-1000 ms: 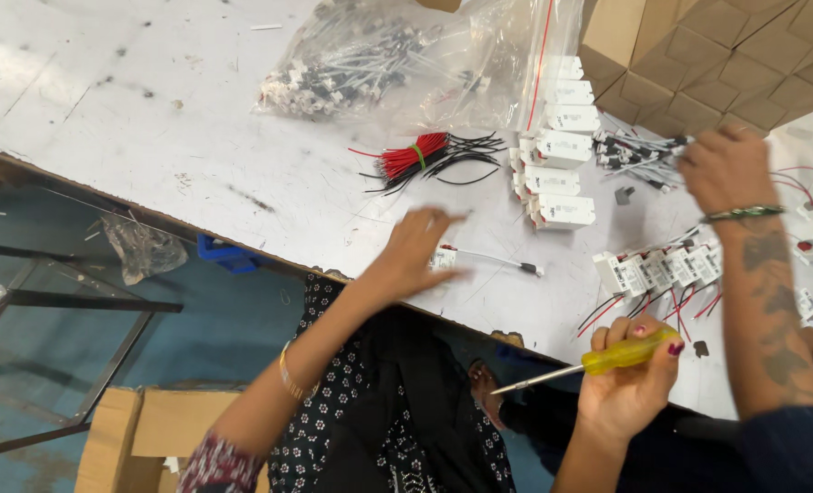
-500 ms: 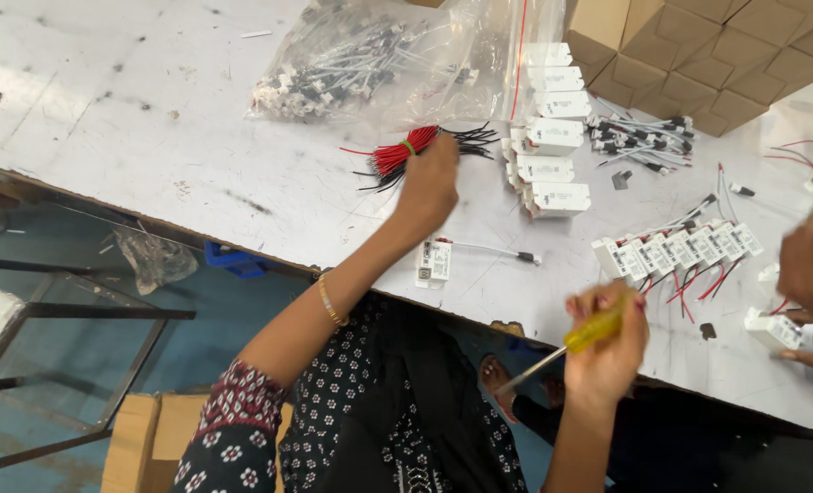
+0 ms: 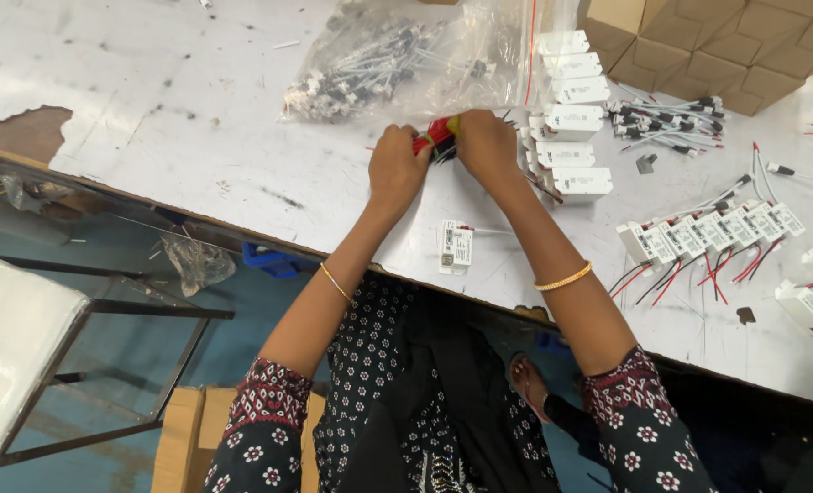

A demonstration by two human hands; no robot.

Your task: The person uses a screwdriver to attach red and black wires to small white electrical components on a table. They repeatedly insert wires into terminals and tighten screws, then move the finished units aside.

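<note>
Small white module [image 3: 456, 246] lies untouched at the near table [image 3: 151, 110] edge. Beyond it, left hand [image 3: 397, 169] and right hand [image 3: 484, 146] both pinch closed on the red-and-black wire bundle [image 3: 435, 137] between them — long axis left-right. Clear bag of connectors [image 3: 388, 59] farther back, stacked white modules [image 3: 566, 119] just right.

The wire bundle [image 3: 435, 137] is hemmed in. At twelve o'clock it is blocked by the plastic bag [image 3: 406, 55]; at three o'clock, by a column of white modules [image 3: 566, 119]. Bare table [image 3: 151, 100] is left open at nine o'clock. At six o'clock only one module [image 3: 456, 246] is met, near the edge.
</note>
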